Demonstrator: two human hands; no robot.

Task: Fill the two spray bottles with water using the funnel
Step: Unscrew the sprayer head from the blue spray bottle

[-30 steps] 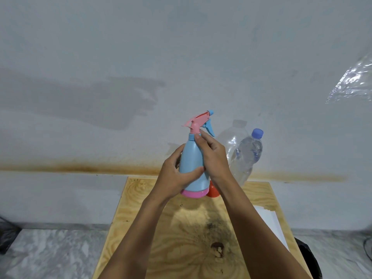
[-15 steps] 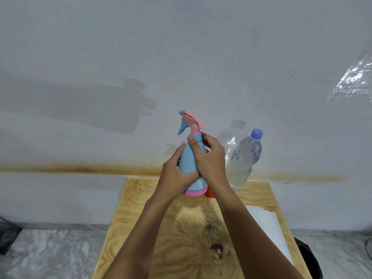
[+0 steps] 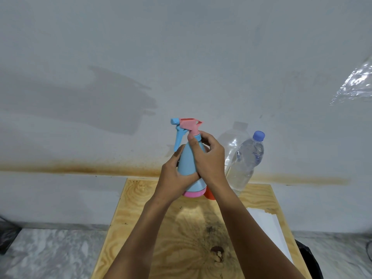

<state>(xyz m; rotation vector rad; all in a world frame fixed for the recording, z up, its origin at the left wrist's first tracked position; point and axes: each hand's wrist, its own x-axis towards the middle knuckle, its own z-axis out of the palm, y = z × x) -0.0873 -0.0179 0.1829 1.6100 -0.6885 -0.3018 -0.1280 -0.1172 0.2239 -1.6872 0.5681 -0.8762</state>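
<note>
Hands, left [image 3: 177, 178] and right [image 3: 209, 158], grip spray bottle [image 3: 188, 164], hiding orange item [image 3: 209, 195] (mostly).

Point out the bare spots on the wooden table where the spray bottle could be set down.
Bare wood on the table's left half and under the forearms. Crowded at the back right: water bottle, a red object, white sheet.

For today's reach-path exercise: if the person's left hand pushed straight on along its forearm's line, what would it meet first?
The left hand already grips the blue plastic spray bottle with pink base, so it meets that. Beyond it, probably the grey wall; depth is unclear.
</note>
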